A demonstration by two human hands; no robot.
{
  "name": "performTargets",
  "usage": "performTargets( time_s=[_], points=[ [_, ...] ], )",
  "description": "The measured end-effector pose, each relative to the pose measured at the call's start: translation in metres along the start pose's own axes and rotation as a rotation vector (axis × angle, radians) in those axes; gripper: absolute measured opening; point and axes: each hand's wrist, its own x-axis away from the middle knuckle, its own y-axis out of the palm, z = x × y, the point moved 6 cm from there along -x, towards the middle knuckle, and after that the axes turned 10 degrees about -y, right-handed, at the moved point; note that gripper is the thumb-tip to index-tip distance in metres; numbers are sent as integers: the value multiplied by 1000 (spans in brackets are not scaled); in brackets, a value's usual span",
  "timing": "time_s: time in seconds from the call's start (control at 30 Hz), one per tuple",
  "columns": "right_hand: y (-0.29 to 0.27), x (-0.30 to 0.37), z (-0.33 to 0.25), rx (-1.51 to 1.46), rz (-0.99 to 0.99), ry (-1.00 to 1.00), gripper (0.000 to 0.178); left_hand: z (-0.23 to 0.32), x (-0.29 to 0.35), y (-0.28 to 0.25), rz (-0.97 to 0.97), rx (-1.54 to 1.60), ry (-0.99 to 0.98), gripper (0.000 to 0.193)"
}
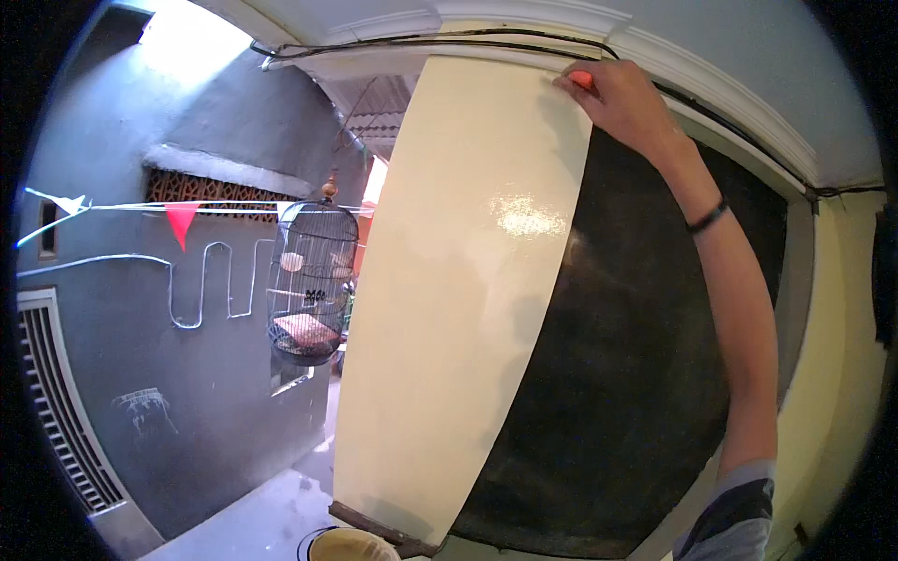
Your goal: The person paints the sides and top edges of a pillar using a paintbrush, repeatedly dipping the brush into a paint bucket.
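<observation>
My right hand (622, 103) is raised to the top right corner of a cream-painted pillar (449, 280). Its fingers are closed around what looks like a paintbrush, with an orange handle (582, 79) showing between them; the bristles are mostly hidden. A glossy patch on the pillar reflects light, and duller patches run along its right edge. At the pillar's foot stands a bucket (351, 546), cut off by the lower edge, with cream inside. My left hand is out of view.
Black cables (468, 37) run along the ceiling trim just above my hand. A dark panel (627, 355) adjoins the pillar on the right. To the left hang a birdcage (313, 280) and a string with a red pennant (181, 222), before a grey wall (215, 402).
</observation>
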Motion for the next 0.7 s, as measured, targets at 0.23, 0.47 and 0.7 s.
performTargets(
  time_s=[0.23,0.47,0.7],
  points=[
    [90,10,-22,269,-183,-297,15,7,-13,-26,80,-51,91,64],
    [50,38,-129,-452,-420,-128,35,9,10,-1,42,25,-15,64],
    [56,-29,19,-323,-220,207,41,24,11,-10,32,50,10,62]
  ],
)
